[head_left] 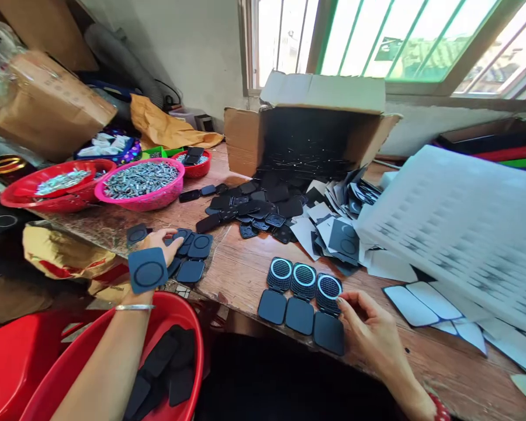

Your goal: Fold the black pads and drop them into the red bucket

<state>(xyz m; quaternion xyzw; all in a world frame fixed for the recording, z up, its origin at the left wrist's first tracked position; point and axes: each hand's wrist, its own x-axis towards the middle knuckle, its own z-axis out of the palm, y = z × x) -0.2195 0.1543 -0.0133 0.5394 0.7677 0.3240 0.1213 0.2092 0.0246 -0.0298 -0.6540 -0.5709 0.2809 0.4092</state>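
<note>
My left hand [164, 242] is closed with its fingers round dark square pads at the table's left edge. One square pad with a ring outline [148, 270] covers part of that hand and wrist. Right beside it lies a group of similar dark pads [200, 245]. In front of me stand three stacks of dark hinged pads, each with a white ring on top and a plain flap folded toward me. My right hand [370, 321] pinches the right edge of the rightmost stack [329, 287]; its plain flap [328, 333] lies at the table edge.
A red tub [197, 327] with dark pads stands below left. Pink [140, 202] and red basins [56, 202] of metal parts sit at back left. Loose black pieces [249, 207] spill before an open carton [243, 140]. Grey cards [344, 240] and a white translucent tray [456, 216] lie right.
</note>
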